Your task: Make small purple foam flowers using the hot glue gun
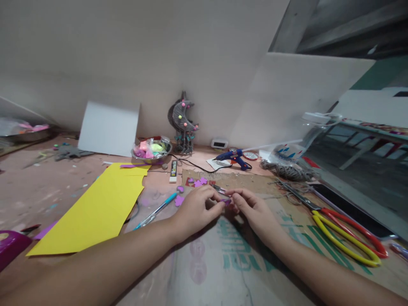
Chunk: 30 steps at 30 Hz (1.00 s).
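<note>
My left hand (198, 208) and my right hand (251, 208) meet over a sheet of cardboard (242, 255) in the middle of the table. Both hands pinch a small purple foam piece (226, 201) between their fingertips. Small scissors (219, 188) lie just behind the fingers. More purple foam cut-outs (199, 182) lie beyond my left hand, with another (179, 200) to its left beside a blue pen (158, 209).
A yellow sheet (95, 208) lies at left. Large scissors with red and yellow handles (347, 238) lie at right. A blue glue gun (232, 157), a bowl of coloured bits (152, 151), twine (287, 171), a moon ornament (183, 121) and a white card (108, 128) stand near the wall.
</note>
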Motion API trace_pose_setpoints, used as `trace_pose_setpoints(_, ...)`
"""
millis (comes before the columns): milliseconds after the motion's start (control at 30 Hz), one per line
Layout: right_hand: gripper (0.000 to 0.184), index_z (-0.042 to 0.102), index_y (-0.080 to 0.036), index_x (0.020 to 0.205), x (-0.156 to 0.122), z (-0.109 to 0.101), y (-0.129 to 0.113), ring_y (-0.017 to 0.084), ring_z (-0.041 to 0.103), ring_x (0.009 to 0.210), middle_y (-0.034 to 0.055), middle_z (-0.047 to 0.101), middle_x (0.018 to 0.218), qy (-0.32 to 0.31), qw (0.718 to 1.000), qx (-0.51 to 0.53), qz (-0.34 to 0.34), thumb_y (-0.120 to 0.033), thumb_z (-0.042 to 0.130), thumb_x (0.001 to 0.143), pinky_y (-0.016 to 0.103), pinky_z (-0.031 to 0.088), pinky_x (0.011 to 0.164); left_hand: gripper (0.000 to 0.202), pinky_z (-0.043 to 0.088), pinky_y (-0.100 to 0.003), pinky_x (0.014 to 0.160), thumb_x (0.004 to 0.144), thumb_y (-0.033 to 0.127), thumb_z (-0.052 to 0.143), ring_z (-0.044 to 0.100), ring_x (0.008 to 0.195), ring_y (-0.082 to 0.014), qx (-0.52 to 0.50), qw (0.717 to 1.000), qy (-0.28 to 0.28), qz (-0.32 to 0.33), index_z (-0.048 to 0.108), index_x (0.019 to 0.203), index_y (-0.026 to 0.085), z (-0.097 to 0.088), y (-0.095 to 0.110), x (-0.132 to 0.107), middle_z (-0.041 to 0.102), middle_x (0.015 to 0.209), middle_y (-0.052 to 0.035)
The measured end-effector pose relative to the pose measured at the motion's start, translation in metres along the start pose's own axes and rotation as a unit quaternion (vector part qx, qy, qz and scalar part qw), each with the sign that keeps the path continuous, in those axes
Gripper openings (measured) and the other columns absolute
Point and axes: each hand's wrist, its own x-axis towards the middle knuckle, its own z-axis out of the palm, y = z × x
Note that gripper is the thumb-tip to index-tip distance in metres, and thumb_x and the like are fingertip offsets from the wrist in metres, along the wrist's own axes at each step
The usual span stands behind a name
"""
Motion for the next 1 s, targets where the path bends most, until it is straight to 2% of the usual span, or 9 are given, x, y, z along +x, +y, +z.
trace_pose_setpoints(67,0.039,0.06,-0.016,0.094,0.0014,-0.0003,0.002,0.012,0.051,0.056,-0.001,0.055,0.062,0.002,1.0,0.012,0.002,-0.049,0.061,0.072,0.024,0.043,0.053,0.013,0.042,-0.027,0.073,0.081,0.025,0.052,0.056,0.078,-0.0159,-0.01,1.0,0.008,-0.023,0.06,0.074,0.017,0.0,-0.0002,0.0007,0.063,0.079,-0.003)
trace_pose_setpoints(167,0.036,0.061,-0.016,0.083,0.0033,-0.0011,0.0056,0.012,0.051,0.058,0.0013,0.059,0.067,-0.014,1.0,-0.006,0.01,-0.048,0.066,0.068,0.024,0.043,0.052,0.016,0.042,-0.027,0.071,0.082,0.028,0.052,0.057,0.077,-0.016,-0.027,0.998,0.012,-0.051,0.06,0.075,0.017,-0.0005,0.0,0.0013,0.064,0.078,-0.0029)
trace_pose_setpoints(300,0.033,0.062,-0.018,0.078,0.0032,-0.0019,0.0053,0.011,0.048,0.054,0.0003,0.057,0.064,-0.009,0.999,-0.05,0.011,-0.049,0.064,0.069,0.023,0.038,0.046,0.018,0.042,-0.027,0.073,0.082,0.032,0.053,0.057,0.079,-0.0163,-0.037,0.998,0.006,-0.045,0.063,0.078,0.017,-0.0005,-0.001,0.0011,0.064,0.081,-0.003)
trace_pose_setpoints(467,0.031,0.06,-0.018,0.075,0.0004,-0.0019,0.0004,0.012,0.051,0.059,0.0004,0.059,0.066,0.002,0.999,-0.052,-0.016,-0.048,0.063,0.07,0.024,0.041,0.053,0.021,0.043,-0.026,0.07,0.08,0.036,0.056,0.058,0.081,-0.0164,-0.073,0.995,-0.006,-0.067,0.064,0.086,0.018,0.0001,-0.0026,0.001,0.065,0.085,-0.0032)
trace_pose_setpoints(633,0.028,0.059,-0.017,0.078,-0.0008,-0.0017,0.0006,0.011,0.05,0.057,-0.0006,0.056,0.064,-0.01,0.999,-0.043,-0.009,-0.044,0.062,0.073,0.023,0.04,0.052,0.022,0.043,-0.025,0.068,0.085,0.029,0.046,0.058,0.075,-0.0146,-0.08,0.994,0.001,-0.073,0.062,0.081,0.016,-0.0002,-0.0001,0.0016,0.064,0.079,-0.0026)
trace_pose_setpoints(1000,0.029,0.057,-0.018,0.078,0.0001,0.0,0.0041,0.013,0.052,0.059,0.0,0.057,0.066,-0.023,0.997,-0.064,-0.022,-0.047,0.06,0.075,0.026,0.043,0.056,0.019,0.042,-0.026,0.07,0.083,0.024,0.048,0.058,0.076,-0.015,-0.026,0.998,0.001,-0.053,0.063,0.075,0.016,-0.003,0.0028,0.0022,0.065,0.077,-0.0027)
